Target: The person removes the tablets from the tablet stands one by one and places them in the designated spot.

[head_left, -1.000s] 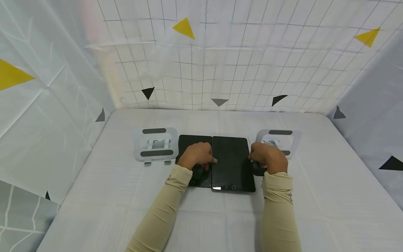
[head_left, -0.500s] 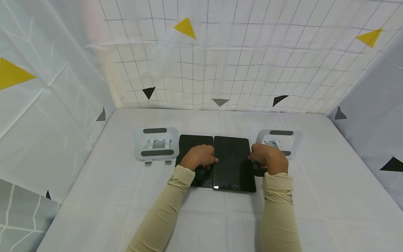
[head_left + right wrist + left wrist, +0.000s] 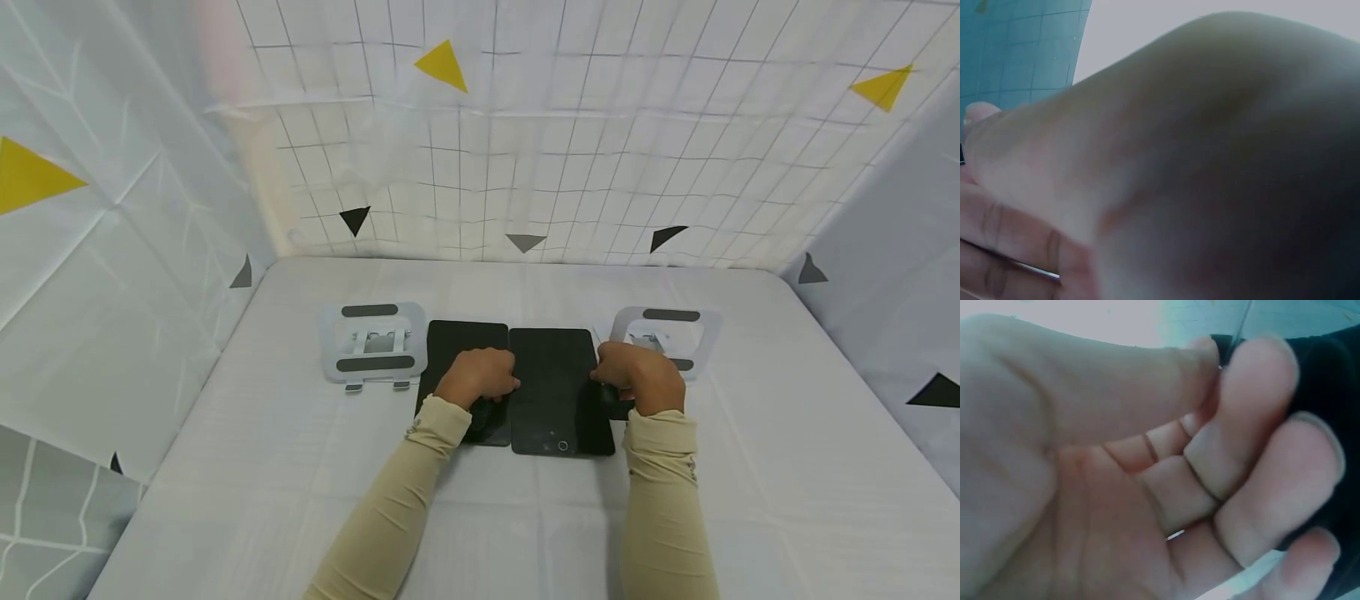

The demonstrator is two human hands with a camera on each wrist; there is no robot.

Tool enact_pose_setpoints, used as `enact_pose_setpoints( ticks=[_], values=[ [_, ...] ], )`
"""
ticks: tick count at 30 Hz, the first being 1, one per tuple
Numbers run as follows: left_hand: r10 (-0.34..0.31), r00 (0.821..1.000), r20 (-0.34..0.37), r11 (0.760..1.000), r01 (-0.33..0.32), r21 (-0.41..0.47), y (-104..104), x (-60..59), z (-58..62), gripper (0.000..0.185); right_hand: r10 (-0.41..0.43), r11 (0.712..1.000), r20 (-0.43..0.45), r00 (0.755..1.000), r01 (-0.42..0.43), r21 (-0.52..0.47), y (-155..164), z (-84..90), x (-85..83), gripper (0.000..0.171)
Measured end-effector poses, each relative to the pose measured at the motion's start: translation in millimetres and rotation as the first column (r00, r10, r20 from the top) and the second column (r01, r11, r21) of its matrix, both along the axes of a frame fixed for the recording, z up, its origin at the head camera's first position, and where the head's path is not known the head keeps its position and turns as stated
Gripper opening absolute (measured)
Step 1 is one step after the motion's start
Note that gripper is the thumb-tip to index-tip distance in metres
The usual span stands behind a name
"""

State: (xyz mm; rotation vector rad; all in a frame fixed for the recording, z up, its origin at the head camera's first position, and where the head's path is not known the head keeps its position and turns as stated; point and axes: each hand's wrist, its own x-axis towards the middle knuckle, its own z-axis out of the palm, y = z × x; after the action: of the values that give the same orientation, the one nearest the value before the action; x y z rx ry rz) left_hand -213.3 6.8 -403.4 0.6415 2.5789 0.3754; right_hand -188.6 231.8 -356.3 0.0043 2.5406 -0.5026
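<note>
Desk (image 3: 750, 500) in white cloth holds two stands at ten and two o'clock, two black tablets between. Right tablet (image 3: 558, 392) is gripped at both side edges by left hand (image 3: 480, 377) and right hand (image 3: 637, 375), fingers curled; its near edge now sits slightly nearer than before, not yet on a stand.

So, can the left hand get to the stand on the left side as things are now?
Probably yes. The left hand grips the edge of the right tablet over the left tablet, and the left stand lies just beside that with nothing between.
</note>
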Motion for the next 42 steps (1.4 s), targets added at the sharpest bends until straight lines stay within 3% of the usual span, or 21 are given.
enact_pose_setpoints(
  ticks=[12,24,34,38,42],
  values=[
    [0.009,1.0,-0.003,1.0,-0.009,-0.012,-0.4,2.0,-1.2,0.021,0.037,0.999,-0.026,0.999,-0.036,0.025,-1.1,-2.2,0.9,0.015],
    [0.012,1.0,0.011,1.0,-0.012,0.022,-0.5,-0.1,-0.3,0.023,-0.064,0.991,-0.068,0.996,0.071,0.117,-4.3,-5.2,-3.1,0.016],
    [0.022,0.999,0.03,0.999,-0.023,0.047,-1.7,-0.8,1.4,0.029,-0.045,0.992,-0.091,0.995,0.056,0.115,-3.4,-5.6,-2.0,0.015],
    [0.05,0.998,0.043,0.997,-0.053,0.057,-2.3,-0.9,3.4,0.03,-0.07,0.992,-0.1,0.993,0.08,0.099,-3.1,-6.7,-2.1,0.017],
    [0.114,0.993,0.043,0.99,-0.117,0.084,-2.7,-1.6,2.1,0.029,-0.162,0.983,-0.05,0.986,0.166,0.083,1.9,-11.3,-4.5,0.031]
  ],
)
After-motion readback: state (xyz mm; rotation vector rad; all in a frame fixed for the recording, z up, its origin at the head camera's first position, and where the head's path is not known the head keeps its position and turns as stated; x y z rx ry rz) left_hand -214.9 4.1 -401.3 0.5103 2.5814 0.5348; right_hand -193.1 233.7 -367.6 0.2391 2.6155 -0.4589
